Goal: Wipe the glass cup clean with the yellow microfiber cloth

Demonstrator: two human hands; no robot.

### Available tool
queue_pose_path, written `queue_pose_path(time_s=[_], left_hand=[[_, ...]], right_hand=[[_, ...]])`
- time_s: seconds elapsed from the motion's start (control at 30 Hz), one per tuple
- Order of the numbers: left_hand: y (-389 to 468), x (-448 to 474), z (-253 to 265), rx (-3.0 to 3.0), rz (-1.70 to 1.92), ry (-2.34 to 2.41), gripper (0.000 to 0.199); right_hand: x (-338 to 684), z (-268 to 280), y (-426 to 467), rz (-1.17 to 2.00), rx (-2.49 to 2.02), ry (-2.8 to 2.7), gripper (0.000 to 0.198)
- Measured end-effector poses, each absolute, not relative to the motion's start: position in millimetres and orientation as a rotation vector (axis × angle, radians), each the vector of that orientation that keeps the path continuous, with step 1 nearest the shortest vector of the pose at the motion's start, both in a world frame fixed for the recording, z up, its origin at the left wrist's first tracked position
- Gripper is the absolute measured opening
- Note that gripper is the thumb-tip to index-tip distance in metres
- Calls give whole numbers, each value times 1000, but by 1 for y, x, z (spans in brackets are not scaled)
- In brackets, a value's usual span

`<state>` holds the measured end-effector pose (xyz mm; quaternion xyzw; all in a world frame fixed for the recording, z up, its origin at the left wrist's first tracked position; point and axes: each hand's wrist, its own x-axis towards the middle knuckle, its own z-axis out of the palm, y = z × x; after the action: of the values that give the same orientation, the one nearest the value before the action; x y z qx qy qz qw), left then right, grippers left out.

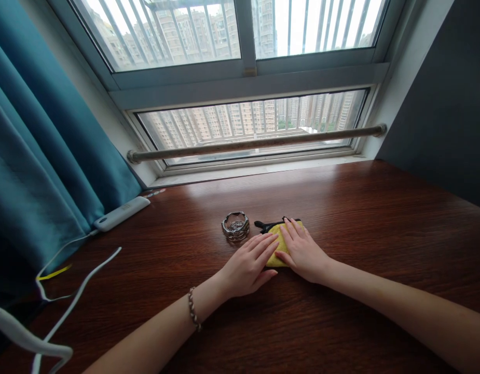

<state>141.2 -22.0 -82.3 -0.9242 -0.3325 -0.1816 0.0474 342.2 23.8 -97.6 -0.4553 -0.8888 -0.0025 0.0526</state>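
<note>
Under both palms lies a small yellow pouch [277,246] with black edging; a black strap [265,225] sticks out of its upper left side. My left hand [252,262] rests on its left part, fingers stretched out flat. Across its right part lies my right hand [301,248], also flat with the fingers extended. Much of the pouch is hidden by the hands. Just left of it, a silver bracelet-like ring [235,226] sits on the table, with thin metal loops or chain inside. A braided bracelet [193,310] circles my left wrist.
The dark red-brown wooden tabletop [341,208] reaches to the window. A white power strip [123,214] lies at the left by the blue curtain [41,135], with white cables [80,291] nearby. A metal bar [259,143] crosses in front of the lower window pane.
</note>
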Motion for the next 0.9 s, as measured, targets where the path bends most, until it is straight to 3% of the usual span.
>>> queue_pose_path(time_s=[0.13,0.3,0.43,0.63,0.77,0.9], left_hand=[[-20,133,-84,-2622,-848,-952,55],[-14,126,-90,-2395,-1088,-1135,50],[-7,123,-95,-2291,-1186,-1243,42],[-1,120,-98,-2262,-1224,-1294,40],[2,119,-99,-2220,-1256,-1345,39],[6,118,-104,-2153,-1257,-1455,42]], right_hand=[[340,-91,10,-229,-1212,-2621,62],[334,-95,-1,-114,-961,-2793,58],[338,-102,14,-249,-858,-2890,46],[378,-88,28,-326,-584,-2958,46],[435,-81,21,-212,-607,-2928,42],[517,-76,21,159,-1008,-2717,55]])
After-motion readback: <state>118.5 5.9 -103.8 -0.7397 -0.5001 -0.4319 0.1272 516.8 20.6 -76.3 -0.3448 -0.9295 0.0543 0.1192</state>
